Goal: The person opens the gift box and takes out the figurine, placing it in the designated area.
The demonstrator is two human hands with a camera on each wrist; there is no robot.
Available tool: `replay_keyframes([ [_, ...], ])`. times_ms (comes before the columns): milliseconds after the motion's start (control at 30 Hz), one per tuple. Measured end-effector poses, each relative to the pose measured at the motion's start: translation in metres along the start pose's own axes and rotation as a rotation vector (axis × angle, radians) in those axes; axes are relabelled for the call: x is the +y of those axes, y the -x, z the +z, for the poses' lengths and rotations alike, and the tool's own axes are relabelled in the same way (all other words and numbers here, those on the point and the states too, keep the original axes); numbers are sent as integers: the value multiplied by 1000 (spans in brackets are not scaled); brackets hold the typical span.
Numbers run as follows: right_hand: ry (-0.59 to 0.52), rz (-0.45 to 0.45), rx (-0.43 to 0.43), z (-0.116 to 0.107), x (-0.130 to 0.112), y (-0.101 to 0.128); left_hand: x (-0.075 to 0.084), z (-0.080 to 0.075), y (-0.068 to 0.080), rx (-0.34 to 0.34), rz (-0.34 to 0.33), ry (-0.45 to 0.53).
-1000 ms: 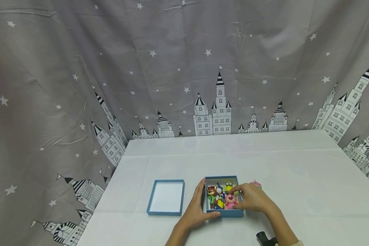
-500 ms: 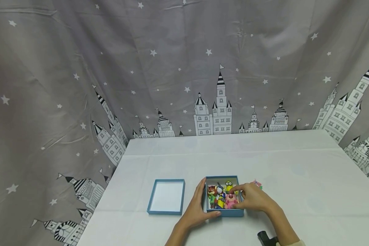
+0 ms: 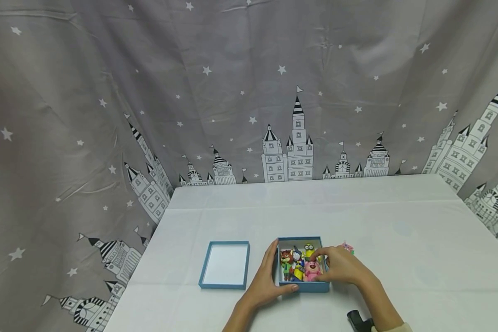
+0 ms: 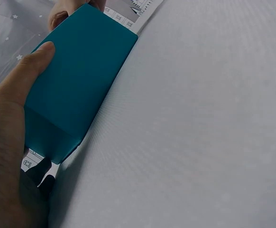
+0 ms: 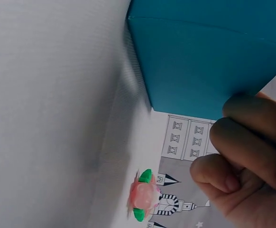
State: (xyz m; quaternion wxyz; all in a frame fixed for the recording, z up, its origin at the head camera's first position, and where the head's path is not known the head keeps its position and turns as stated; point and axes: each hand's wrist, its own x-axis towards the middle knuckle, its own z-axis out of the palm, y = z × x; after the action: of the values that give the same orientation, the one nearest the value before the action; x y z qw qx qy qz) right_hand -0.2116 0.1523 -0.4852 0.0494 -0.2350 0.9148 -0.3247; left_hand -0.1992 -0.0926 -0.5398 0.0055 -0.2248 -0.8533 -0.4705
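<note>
Head view has the left hand [image 3: 263,283] gripping the blue box [image 3: 309,287] at its left side, thumb on the near wall. The right hand [image 3: 344,267] pinches the pink figure [image 3: 312,269] inside the box, among a red-headed figure [image 3: 286,259] and yellow ones. Right of the box, a pink-and-green toy [image 5: 145,194] sits on the white worktop [image 3: 398,230]; well left lies a blue-rimmed lid [image 3: 223,265]. Beyond hangs a grey castle-print curtain [image 3: 232,78].
</note>
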Motion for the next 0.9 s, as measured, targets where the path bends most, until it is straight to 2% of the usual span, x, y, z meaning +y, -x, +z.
replay_keyframes([
  [367, 75, 33, 6, -2, -8, 0, 0, 0, 0, -4, -7, 8],
  [900, 43, -29, -4, -2, 1, 0, 1, 0, -1, -4, 6, 6],
])
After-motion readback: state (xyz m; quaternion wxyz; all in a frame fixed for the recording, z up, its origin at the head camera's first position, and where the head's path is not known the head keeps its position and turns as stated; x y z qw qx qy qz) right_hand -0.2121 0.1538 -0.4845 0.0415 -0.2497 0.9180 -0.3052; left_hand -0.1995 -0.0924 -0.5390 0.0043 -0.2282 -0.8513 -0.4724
